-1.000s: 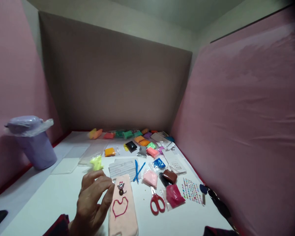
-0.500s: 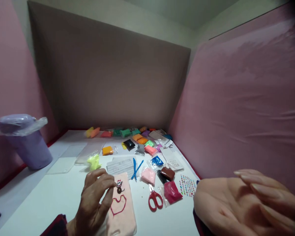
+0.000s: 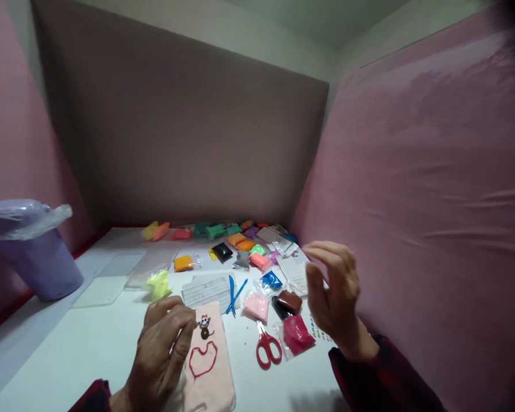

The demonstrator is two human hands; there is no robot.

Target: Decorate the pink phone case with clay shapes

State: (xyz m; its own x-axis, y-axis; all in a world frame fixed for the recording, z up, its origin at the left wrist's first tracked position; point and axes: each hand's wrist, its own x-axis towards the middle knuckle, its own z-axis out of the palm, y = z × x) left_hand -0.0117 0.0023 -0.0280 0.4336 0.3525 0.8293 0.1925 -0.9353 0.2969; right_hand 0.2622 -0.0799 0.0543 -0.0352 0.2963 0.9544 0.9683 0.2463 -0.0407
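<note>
A pale pink phone case (image 3: 209, 375) lies on the white table, bearing a magenta heart outline (image 3: 203, 360) and a small dark figure (image 3: 205, 327) with a red top. Over its left edge is my left hand (image 3: 161, 346), thumb and fingers pinched together; whatever is between the tips is too small to make out. My right hand (image 3: 337, 286) is raised above the right side of the table, fingers curved and apart from the thumb, with nothing in it. Below and beyond it lie a sheet of coloured gem stickers (image 3: 319, 330) and a magenta clay packet (image 3: 298, 333).
Red-handled scissors (image 3: 268, 349) lie right of the case. Two crossed blue plastic tools (image 3: 236, 296) rest by a lined paper (image 3: 208, 290). Several clay packets, among them a yellow one (image 3: 159, 285), spread toward the back. A purple bin (image 3: 38, 257) stands left.
My right hand has moved left and away from me, turning from palm-up near the camera to raised over the table. My left hand keeps its pinch by the case. The view has shifted slightly.
</note>
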